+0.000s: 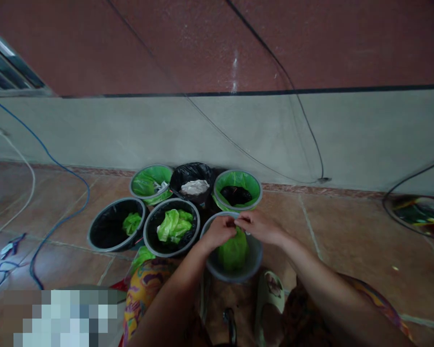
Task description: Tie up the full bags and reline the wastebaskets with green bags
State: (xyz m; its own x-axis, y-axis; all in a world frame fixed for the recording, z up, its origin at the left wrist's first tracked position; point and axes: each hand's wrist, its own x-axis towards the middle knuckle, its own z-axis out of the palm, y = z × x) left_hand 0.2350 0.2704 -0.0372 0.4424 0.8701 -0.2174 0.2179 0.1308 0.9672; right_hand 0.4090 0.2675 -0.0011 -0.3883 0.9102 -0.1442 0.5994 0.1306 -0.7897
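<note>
L hand (219, 232) + R hand (261, 226): your fingers pinched shut on green bag (233, 251) top | bag hangs straight below into grey bin (238, 274), long axis vertical | hands equally near.

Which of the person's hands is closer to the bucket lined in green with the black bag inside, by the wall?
The right. The right hand is just in front of that green-lined bucket, near its front rim. The left hand is beside the right hand, farther off to the left.

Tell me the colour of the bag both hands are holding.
Bright green bag, seen in the head view, inside the grey bin.
</note>
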